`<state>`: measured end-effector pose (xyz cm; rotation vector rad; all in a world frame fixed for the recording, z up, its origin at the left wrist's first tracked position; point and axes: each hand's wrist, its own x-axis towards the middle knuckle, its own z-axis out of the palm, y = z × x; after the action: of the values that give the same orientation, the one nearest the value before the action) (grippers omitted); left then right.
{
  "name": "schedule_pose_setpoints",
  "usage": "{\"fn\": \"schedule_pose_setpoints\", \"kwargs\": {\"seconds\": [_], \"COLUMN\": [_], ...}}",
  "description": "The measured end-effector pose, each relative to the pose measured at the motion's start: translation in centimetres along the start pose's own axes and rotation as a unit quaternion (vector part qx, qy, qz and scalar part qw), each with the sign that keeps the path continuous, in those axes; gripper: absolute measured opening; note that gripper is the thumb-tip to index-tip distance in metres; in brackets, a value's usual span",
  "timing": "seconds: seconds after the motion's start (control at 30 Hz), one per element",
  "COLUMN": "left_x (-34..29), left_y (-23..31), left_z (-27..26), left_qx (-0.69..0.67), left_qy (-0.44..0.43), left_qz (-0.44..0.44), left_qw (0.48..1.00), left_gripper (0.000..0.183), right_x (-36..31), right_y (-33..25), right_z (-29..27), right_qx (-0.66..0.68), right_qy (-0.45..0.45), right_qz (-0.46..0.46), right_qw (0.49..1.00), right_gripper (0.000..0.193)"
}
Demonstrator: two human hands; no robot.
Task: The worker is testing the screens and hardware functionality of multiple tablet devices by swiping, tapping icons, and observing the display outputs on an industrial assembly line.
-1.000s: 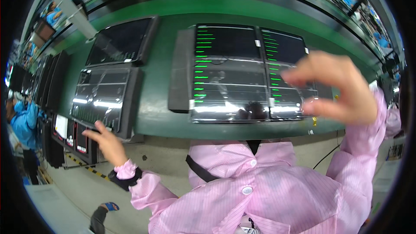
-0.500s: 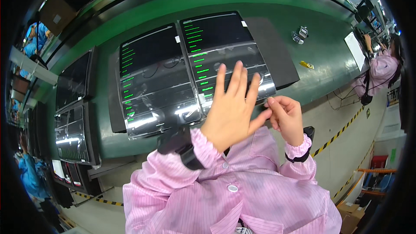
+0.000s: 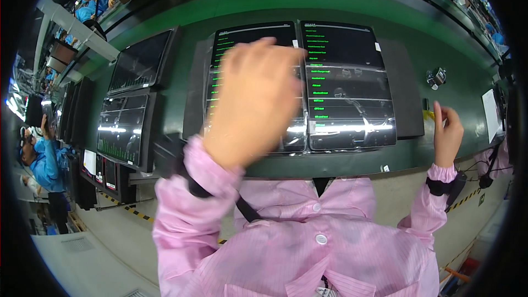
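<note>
Two dark tablet-like screens lie side by side, showing rows of green text under clear film. My left hand [image 3: 253, 96], smeared by motion, hovers over the left screen [image 3: 258, 27] and hides much of it. Whether its fingers are closed on anything cannot be made out. The right screen [image 3: 352, 104] lies uncovered by hands, with wrinkled film on its lower part. Farther right, my right hand [image 3: 449, 136] is low over the table with one finger stretched forward, beside a small yellow piece [image 3: 428, 114] partly hidden by it. Nothing shows in its grip.
Dark pads [image 3: 406, 93] lie under the screens. Two more screens [image 3: 122, 129] rest on the left of the green table [image 3: 330, 164]. A small metallic object [image 3: 436, 78] and a white sheet [image 3: 491, 113] are at right. A small white tag [image 3: 385, 168] sits near the front edge.
My hands have moved apart: the left onto the left screen, the right away to the right, near the yellow piece. The view has shifted, and a white tag now shows near the front edge.
</note>
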<state>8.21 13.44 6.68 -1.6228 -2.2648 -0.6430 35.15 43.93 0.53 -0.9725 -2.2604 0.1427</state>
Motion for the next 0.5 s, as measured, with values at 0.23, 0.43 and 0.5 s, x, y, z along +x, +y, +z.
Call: {"fn": "schedule_pose_setpoints", "kwargs": {"seconds": [0.23, 0.43, 0.5], "left_x": [0.9, 1.6, 0.5], "left_y": [-11.6, -11.1, -9.3], "left_z": [2.6, 2.2, 0.4], "left_qx": [0.068, 0.068, 0.016], "left_qy": [-0.063, -0.066, -0.078], "left_qz": [-0.033, -0.058, -0.046], "left_qw": [0.995, 0.994, 0.996], "left_gripper": [0.045, 0.051, 0.05], "right_x": [7.1, 10.6, 9.5], "right_y": [-11.5, -11.6, -11.1], "right_z": [5.3, 11.1, 9.4], "right_qx": [0.253, 0.163, 0.195], "right_qy": [-0.158, -0.126, -0.177], "right_qz": [-0.259, -0.285, -0.237], "right_qw": [0.919, 0.936, 0.935], "right_gripper": [0.024, 0.028, 0.027]}}
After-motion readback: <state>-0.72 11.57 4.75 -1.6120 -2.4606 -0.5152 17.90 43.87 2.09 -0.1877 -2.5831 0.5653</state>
